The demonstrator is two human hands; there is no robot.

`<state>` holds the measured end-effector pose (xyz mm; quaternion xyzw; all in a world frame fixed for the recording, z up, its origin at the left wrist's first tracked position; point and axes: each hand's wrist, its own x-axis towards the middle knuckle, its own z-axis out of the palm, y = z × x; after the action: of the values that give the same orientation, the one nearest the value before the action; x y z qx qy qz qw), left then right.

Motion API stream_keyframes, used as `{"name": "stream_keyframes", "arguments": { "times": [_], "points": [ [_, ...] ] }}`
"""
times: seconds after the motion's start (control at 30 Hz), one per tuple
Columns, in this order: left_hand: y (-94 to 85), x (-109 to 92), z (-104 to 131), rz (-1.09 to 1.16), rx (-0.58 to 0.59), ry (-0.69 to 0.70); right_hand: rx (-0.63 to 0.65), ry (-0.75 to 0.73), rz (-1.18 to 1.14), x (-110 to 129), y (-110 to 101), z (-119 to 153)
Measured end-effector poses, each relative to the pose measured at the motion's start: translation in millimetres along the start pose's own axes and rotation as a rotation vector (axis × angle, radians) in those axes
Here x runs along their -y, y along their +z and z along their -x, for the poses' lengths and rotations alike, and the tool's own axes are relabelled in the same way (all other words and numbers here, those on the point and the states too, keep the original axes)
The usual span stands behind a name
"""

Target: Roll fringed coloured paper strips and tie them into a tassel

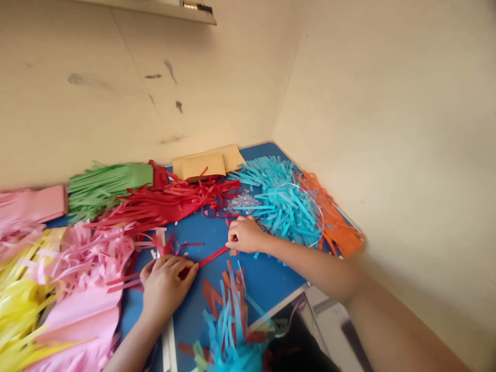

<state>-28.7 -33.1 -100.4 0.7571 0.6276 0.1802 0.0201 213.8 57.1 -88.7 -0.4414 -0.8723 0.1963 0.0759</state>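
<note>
A narrow red strip (213,257) stretches between my two hands above the blue table (271,279). My right hand (246,235) pinches its upper end, fingers curled together. The strip's lower end is in my left hand (168,279), between thumb and fingers. Just beyond my hands lies a heap of red fringed paper (166,203). Blue fringed paper (287,206) with a white string (322,219) sits behind my right forearm. Small greyish scraps (244,201) are piled beside it. Nearest my body is a bunch of blue and orange strips (232,330).
Green (112,183), pink (81,310) and yellow (23,305) fringed paper cover the left side. Folded tan paper (205,164) lies at the back by the wall. Orange fringe (337,227) hangs at the right edge. A shelf (155,9) juts out above.
</note>
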Motion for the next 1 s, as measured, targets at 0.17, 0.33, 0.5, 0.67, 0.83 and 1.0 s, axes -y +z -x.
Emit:
{"name": "stream_keyframes", "arguments": {
  "times": [0.17, 0.33, 0.5, 0.67, 0.83, 1.0],
  "points": [
    [-5.8, -6.3, -1.1, -0.110, 0.003, 0.144, -0.040, -0.129, 0.099, 6.4, -2.8, 3.9],
    [-9.4, -23.1, 4.0, -0.186, -0.095, 0.361, -0.115, -0.594, 0.333, 4.4, 0.8, 10.0],
    [-6.2, -34.0, -5.5, -0.190, -0.170, 0.353, -0.107, -0.552, 0.423, 6.7, 2.6, 1.3],
    [1.5, -32.8, -8.2, -0.168, -0.247, 0.350, -0.213, -0.484, 0.394, 22.5, 9.5, 1.7],
    [3.6, -25.3, 5.8, -0.156, -0.265, 0.392, -0.286, -0.587, 0.403, 17.4, 28.6, 9.6],
    [2.4, -3.2, 16.0, -0.039, -0.173, 0.263, -0.187, -0.359, 0.117, -9.8, 21.4, 13.4]
  ]
}}
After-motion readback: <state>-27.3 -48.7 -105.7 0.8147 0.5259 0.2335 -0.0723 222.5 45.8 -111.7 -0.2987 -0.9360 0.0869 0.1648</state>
